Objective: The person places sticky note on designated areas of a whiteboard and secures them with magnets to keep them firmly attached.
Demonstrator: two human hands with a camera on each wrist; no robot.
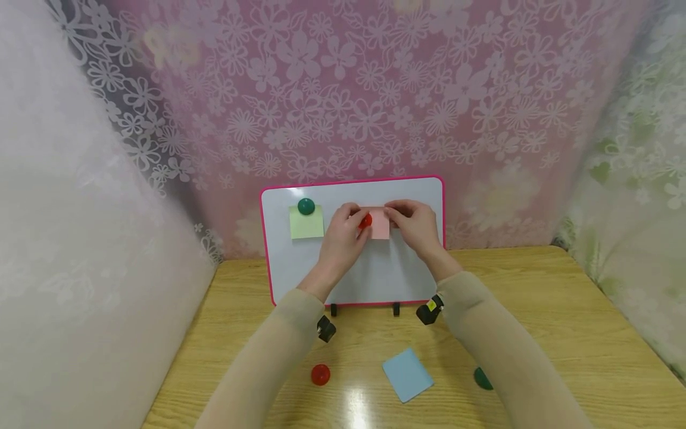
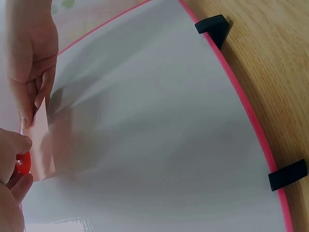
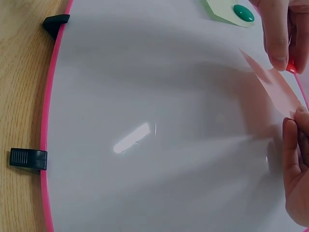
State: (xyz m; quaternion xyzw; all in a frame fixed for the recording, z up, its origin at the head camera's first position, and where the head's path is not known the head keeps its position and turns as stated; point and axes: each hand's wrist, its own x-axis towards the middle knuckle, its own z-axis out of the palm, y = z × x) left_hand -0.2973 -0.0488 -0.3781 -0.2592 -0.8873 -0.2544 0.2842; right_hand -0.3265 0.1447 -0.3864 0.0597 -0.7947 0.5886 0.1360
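A pink sticky note (image 1: 380, 226) is held up against the upper middle of a whiteboard (image 1: 354, 280) with a pink frame. My left hand (image 1: 343, 235) pinches a red round magnet (image 1: 367, 221) at the note's left part. At the note's upper right corner, the thumb and fingers of my right hand (image 1: 415, 226) pinch the paper. The wrist views show the pink note (image 3: 273, 89) tilted away from the board, its lower edge standing off the surface. To the left, a green magnet (image 1: 306, 206) sits on the top of a light green note (image 1: 306, 225).
On the wooden table (image 1: 241, 286) in front lie a second red magnet (image 1: 320, 375), a blue sticky note (image 1: 408, 375) and another green magnet (image 1: 483, 379), partly hidden by the right sleeve. Black clips (image 1: 396, 309) support the board's lower edge. Flowered fabric (image 1: 343, 107) hangs behind.
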